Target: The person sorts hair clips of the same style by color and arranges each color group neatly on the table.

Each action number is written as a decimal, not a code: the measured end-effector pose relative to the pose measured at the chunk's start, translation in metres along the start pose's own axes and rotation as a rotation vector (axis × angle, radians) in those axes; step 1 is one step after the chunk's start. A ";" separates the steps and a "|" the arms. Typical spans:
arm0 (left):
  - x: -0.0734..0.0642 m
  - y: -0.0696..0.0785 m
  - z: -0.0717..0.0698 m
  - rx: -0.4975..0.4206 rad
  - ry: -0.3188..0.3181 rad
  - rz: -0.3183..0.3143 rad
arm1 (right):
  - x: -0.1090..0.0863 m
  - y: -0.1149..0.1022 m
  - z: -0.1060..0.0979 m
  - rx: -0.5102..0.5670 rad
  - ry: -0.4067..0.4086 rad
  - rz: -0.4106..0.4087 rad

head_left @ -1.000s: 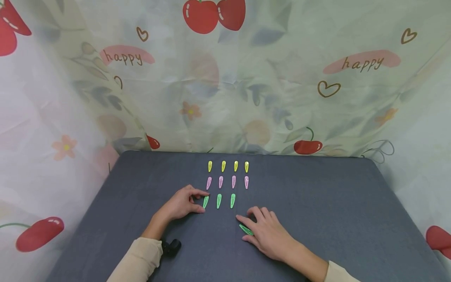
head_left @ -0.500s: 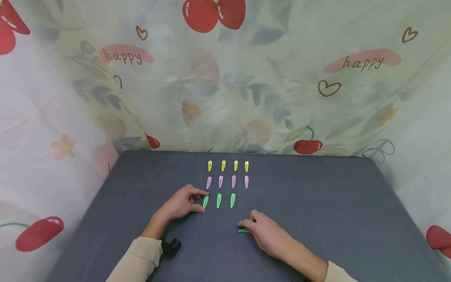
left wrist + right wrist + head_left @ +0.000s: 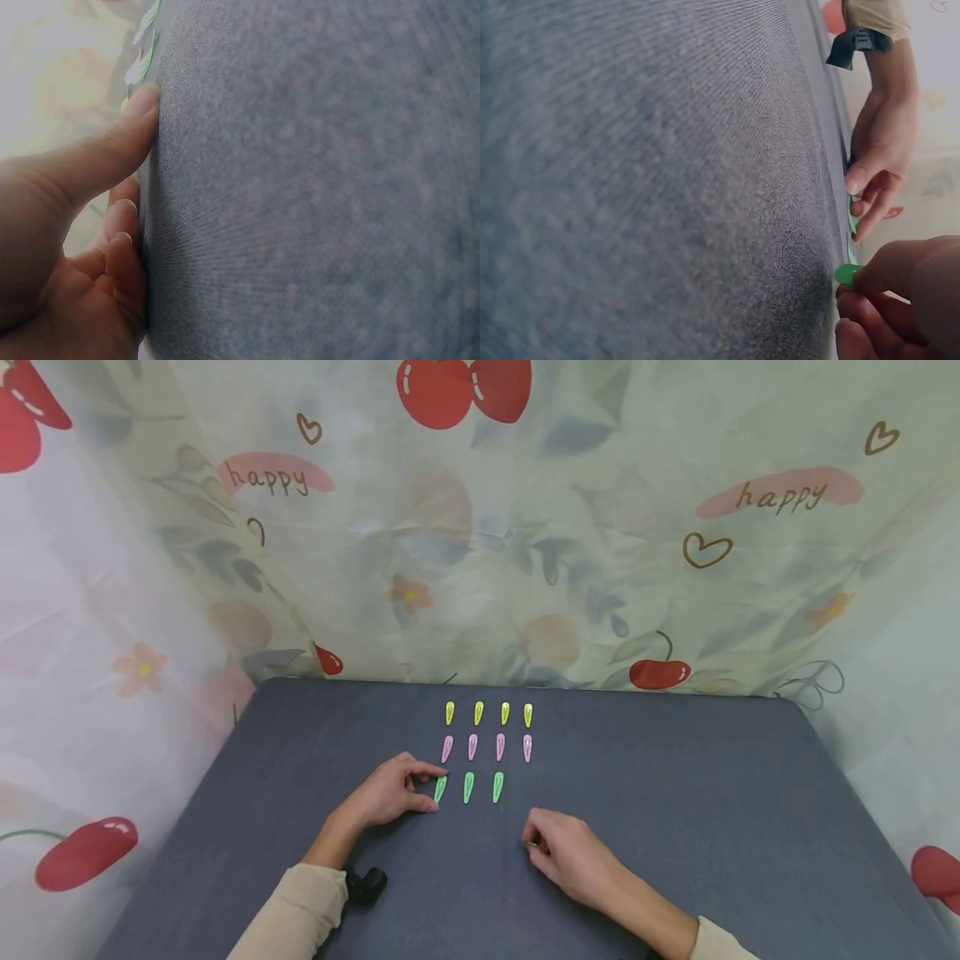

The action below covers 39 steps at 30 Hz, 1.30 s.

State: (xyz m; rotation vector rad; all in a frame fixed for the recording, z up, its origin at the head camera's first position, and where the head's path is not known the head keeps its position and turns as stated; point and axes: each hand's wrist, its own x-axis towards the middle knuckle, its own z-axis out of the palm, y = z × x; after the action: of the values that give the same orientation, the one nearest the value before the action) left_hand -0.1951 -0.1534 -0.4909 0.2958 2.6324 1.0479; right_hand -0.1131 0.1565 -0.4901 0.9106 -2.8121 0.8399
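Note:
My left hand (image 3: 388, 789) rests on the table with thumb and index finger at the two ends of the leftmost green hair clip (image 3: 440, 788). Two more green hair clips lie to its right, the farther one (image 3: 498, 787) nearest my right hand. My right hand (image 3: 573, 856), low and right of that row, pinches another green hair clip (image 3: 845, 274) between thumb and fingers. In the head view the fingers hide nearly all of this clip; the right wrist view shows its rounded green end sticking out.
Beyond the green row lie a row of pink hair clips (image 3: 500, 747) and, farther back, a row of yellow ones (image 3: 505, 713). All lie on a dark grey table (image 3: 675, 793). A patterned cloth (image 3: 480, 568) hangs behind the table's far edge.
The right hand has picked at the loose green hair clip, drawn its fingers together round it and turned it nearly out of sight. My left hand has kept its place.

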 end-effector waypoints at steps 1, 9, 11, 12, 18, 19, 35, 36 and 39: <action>0.000 0.000 0.000 0.003 0.000 0.003 | 0.000 0.000 0.000 0.003 0.019 0.005; 0.001 0.001 0.000 0.012 -0.005 -0.001 | 0.001 0.005 0.001 -0.022 0.089 0.001; 0.001 0.001 0.000 0.013 -0.006 0.000 | 0.002 0.005 0.001 0.004 0.096 0.003; 0.001 0.001 0.001 0.015 -0.007 0.003 | 0.003 0.006 0.001 0.017 0.105 0.007; 0.002 0.001 0.002 0.018 -0.014 0.025 | 0.011 0.010 0.002 0.107 0.178 0.072; 0.001 0.002 0.002 0.014 -0.015 0.023 | 0.014 0.010 0.002 0.131 0.183 0.092; 0.000 -0.001 -0.001 0.016 -0.015 0.028 | 0.045 0.034 0.004 0.331 0.261 0.398; -0.001 -0.001 -0.001 0.014 -0.017 0.027 | 0.047 0.035 0.004 0.327 0.262 0.401; -0.001 -0.001 0.000 0.013 -0.019 0.022 | 0.051 0.037 0.005 0.306 0.253 0.418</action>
State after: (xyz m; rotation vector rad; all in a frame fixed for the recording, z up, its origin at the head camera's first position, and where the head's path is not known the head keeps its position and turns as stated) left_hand -0.1939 -0.1543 -0.4914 0.3370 2.6252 1.0302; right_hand -0.1749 0.1524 -0.5010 0.2037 -2.7242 1.3558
